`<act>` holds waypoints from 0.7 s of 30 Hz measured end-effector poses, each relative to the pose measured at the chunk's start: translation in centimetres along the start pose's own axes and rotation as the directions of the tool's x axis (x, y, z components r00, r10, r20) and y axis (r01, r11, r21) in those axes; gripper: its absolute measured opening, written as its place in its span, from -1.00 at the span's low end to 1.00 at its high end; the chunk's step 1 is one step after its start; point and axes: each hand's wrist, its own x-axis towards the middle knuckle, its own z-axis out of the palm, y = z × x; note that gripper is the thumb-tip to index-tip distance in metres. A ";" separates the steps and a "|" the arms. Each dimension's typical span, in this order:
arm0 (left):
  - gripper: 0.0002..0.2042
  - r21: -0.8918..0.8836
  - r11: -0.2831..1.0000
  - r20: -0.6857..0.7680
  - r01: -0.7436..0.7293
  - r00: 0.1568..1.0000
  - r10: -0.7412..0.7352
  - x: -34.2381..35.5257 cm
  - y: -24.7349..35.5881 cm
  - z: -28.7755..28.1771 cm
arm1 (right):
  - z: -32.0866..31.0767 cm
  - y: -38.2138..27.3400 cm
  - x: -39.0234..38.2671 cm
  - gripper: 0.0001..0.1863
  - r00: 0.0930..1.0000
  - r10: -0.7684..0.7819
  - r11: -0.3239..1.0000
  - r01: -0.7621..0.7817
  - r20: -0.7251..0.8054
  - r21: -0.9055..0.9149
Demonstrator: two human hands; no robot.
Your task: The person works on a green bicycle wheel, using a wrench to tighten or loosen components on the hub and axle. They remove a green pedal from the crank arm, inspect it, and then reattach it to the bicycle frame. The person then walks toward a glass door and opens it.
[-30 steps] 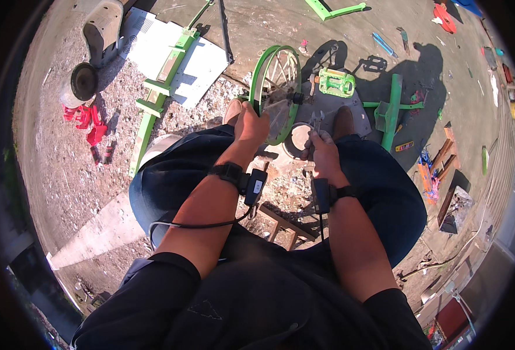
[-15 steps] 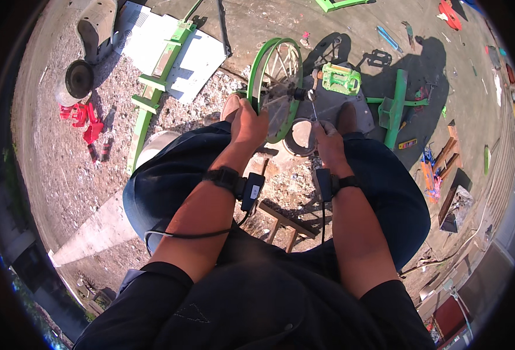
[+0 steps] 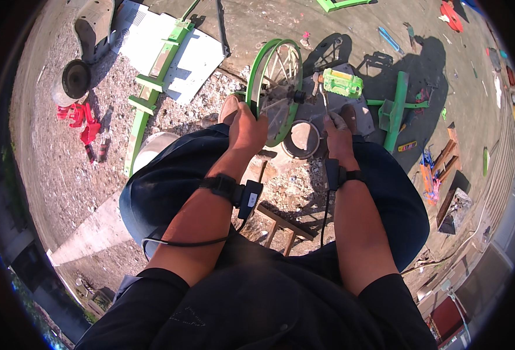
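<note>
My left hand [image 3: 247, 129] is closed on the green-rimmed spoked wheel [image 3: 296, 61], held upright between my feet, its dark hub [image 3: 298, 96] facing right. My right hand [image 3: 338, 129] is closed on a slim metal wrench [image 3: 326, 102], which points up beside a rusty metal fitting at the left end of a bright green pedal [image 3: 343, 84]; whether the wrench touches it I cannot tell. Under them lie a grey plate [image 3: 363, 119] and a round metal ring or can [image 3: 300, 140].
At left lie a long green frame bar [image 3: 148, 109] on white board [image 3: 193, 64], red parts [image 3: 91, 125] and a speaker-like black cone [image 3: 75, 79]. At right are a green tube frame [image 3: 392, 114], blue-handled tool [image 3: 389, 38] and wooden pieces [image 3: 444, 151]. A wooden frame [image 3: 283, 224] sits below.
The wrench's head swung up to the wheel hub, then moved right, away from it to beside the pedal. My right hand shifted right and slightly up; my left hand stays on the wheel.
</note>
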 end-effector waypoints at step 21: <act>-0.41 -0.010 1.000 0.005 -0.005 1.000 0.005 0.8 -0.4 0.0 | -12.0 -17.4 14.7 -0.66 0.740 -0.206 0.248 0.673 0.640 -0.697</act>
